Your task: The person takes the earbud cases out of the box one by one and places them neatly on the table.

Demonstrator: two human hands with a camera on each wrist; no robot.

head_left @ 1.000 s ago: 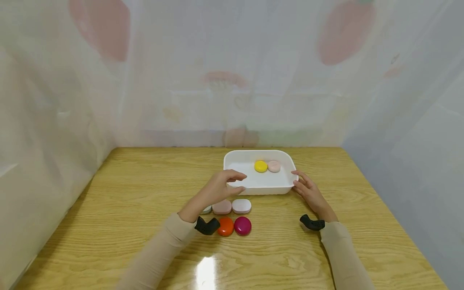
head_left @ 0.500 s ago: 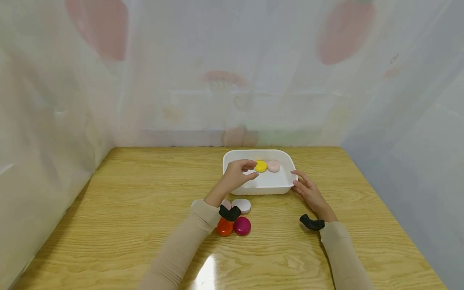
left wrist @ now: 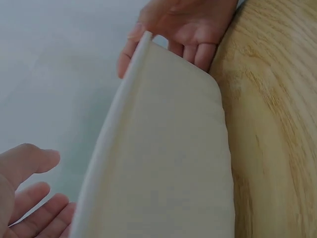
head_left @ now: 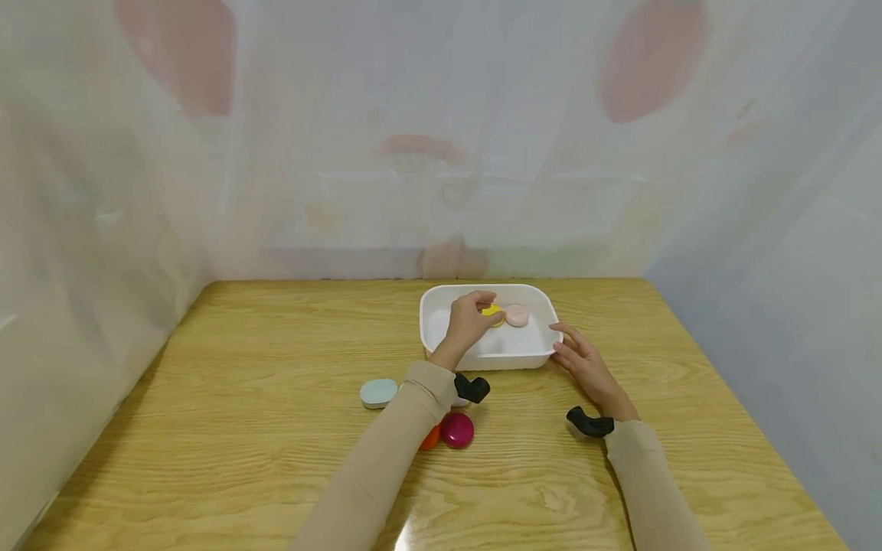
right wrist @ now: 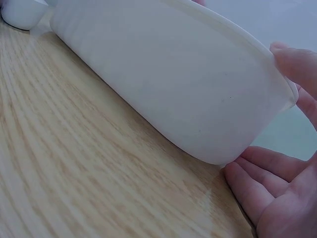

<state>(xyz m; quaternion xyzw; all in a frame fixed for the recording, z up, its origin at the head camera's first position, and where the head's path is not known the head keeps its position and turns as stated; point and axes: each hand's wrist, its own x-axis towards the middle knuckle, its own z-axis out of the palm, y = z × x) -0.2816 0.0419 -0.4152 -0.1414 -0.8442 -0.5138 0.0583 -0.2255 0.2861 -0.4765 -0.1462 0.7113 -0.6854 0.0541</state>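
Observation:
A white rectangular tray holds a yellow round puck-shaped piece and a pale pink one, side by side. My left hand reaches over the tray's front wall, thumb and fingers spread at either side of the yellow piece. In the left wrist view, a gap shows between that thumb and the fingers, whose tips the tray wall partly hides. At the tray's right end, my right hand grips the corner. Its thumb lies at the rim and its fingers press low against the outside.
In front of the tray lie a pale blue oval piece, a magenta round one and an orange one partly under my left sleeve. The forearm hides other pieces. A curtain closes off the table's back.
My left hand has moved right and forward, from the tray's near left corner to the yellow piece. The left forearm now covers pieces seen before. The right hand stays at the tray.

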